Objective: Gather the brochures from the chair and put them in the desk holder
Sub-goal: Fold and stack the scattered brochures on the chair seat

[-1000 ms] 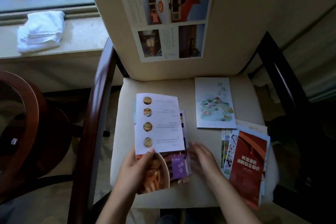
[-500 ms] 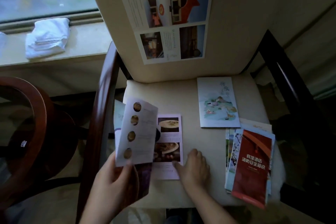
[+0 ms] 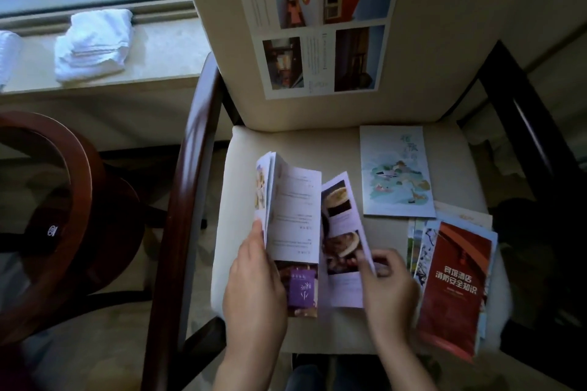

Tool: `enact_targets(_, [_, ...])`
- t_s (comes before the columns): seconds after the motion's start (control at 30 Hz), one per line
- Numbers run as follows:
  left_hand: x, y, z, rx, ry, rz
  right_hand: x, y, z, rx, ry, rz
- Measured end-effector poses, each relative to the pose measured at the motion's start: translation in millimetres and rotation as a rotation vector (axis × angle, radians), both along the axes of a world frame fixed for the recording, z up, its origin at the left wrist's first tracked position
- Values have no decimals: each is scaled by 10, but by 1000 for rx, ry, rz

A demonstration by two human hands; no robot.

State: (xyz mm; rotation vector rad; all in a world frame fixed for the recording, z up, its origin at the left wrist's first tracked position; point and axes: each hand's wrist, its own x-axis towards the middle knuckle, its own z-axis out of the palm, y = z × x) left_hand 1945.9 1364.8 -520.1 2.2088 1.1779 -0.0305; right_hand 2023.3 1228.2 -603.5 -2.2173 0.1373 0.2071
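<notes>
A cream armchair seat carries several brochures. My left hand grips a fan-folded food brochure by its lower left, holding it above the seat. My right hand pinches the brochure's right panel, the one with food photos, and lifts its edge. A pale illustrated brochure lies flat at the seat's back right. At the right edge sits a stack topped by a red brochure. A large unfolded leaflet leans on the backrest. No desk holder is in view.
Dark wooden armrests run along both sides, left and right. A round dark wooden table stands to the left. Folded white towels lie on the window sill behind.
The left hand brought the folded brochure from beside the left armrest back over the seat. The right hand rose from pressing the photo panel flat and now pinches and lifts it.
</notes>
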Motion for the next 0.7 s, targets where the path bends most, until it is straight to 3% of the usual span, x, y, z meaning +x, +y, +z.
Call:
enact_targets(0.07, [-10,-12,-12,20,-12,-10,131,-306,243,-12,-163,-15])
enact_targets(0.17, [35,-108,-159,46,74,-71,219,-600,434,-201,-308,0])
enact_targets(0.27, [130,-252,-464,36,216,-121,158,-586,383,-260,-421,155])
enact_targets(0.4, [127,-412,-903,-17,359,-216,-5,-384,84,-384,-131,486])
enact_targets(0.47, [79,-400,-1042,-3,380,-203,-27,-384,-95,-447,26,551])
enact_targets(0.6, [4,-262,-1125,52,298,-37,121,-558,-286,-420,-4,374])
enact_targets(0.7, [-49,-169,-1164,-18,316,95,381,-628,-376,-455,40,227])
